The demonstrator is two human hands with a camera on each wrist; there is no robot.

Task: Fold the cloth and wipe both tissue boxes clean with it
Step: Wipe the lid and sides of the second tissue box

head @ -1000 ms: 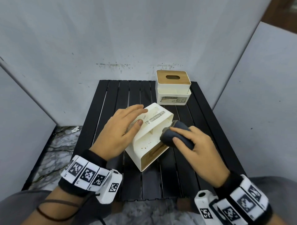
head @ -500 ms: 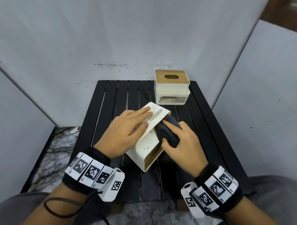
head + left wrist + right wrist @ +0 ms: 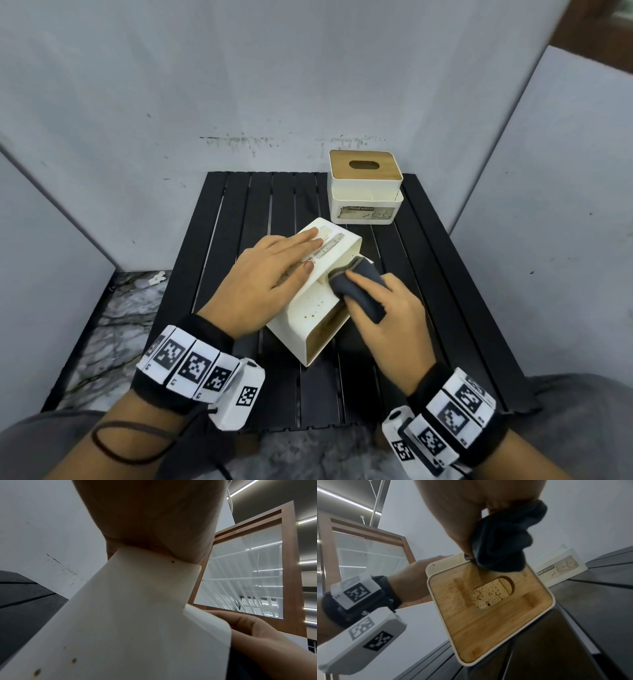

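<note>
A white tissue box [image 3: 310, 315] lies tipped on its side in the middle of the black slatted table [image 3: 239, 212], its wooden lid [image 3: 489, 608] facing me. My left hand [image 3: 270, 274] lies flat on its upper side with straight fingers, steadying it. My right hand [image 3: 383, 308] grips a folded dark grey cloth [image 3: 359, 291] and presses it against the box's top right edge. In the right wrist view the cloth [image 3: 503, 540] sits at the lid's upper rim. A second white tissue box [image 3: 364, 190] with a wooden lid stands upright at the back right.
Grey panels wall the table at the back and both sides. A marble-patterned floor [image 3: 116, 325] shows to the left of the table. The table's left half and front strip hold nothing else.
My right hand has slid the cloth along the tipped box's upper edge, from its near right side toward the far end. My left hand has stayed flat on the box.
</note>
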